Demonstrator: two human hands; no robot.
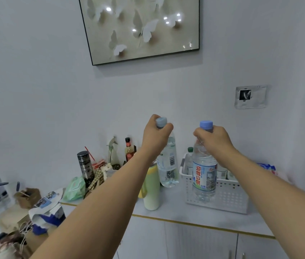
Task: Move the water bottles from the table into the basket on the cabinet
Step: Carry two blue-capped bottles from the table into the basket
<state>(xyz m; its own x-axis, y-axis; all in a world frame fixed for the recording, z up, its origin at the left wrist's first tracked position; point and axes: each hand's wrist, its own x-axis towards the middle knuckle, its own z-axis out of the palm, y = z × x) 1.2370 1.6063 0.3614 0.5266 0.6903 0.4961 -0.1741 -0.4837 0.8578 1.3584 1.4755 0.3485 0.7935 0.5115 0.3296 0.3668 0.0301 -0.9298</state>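
1. The left hand (pixel 155 135) is wrapped around the neck of one water bottle (pixel 167 161), just under its blue cap, and the right hand (pixel 213 139) pinches the neck of a second water bottle (pixel 204 176) the same way. Both bottles hang upright in the air above the cabinet top (pixel 194 212).
2. The white basket (pixel 228 193) stands on the cabinet, below and behind the right bottle, and already holds some bottles, one of them green-capped (pixel 190 150).
3. Risk: a grip this high on a full bottle lets it swing, so the base may strike the basket rim or slip from the fingers.
4. Risk: the left bottle hangs directly beside a pale green flask (pixel 150 187) standing near the cabinet edge. A sideways sweep toward the basket could knock it off.
5. Risk: the bottles already inside leave limited space, so a careless drop may topple them or leave the new bottle leaning on the wall.
6. The cabinet top is pale with a gold edge strip over white doors. Its left part is crowded: a steel thermos (pixel 84 165), a sauce bottle (pixel 129 149), a green packet (pixel 74 191) and bags.
7. Behind it is a plain light wall with a framed butterfly picture (pixel 140 28) and a small wall panel (pixel 250 97).
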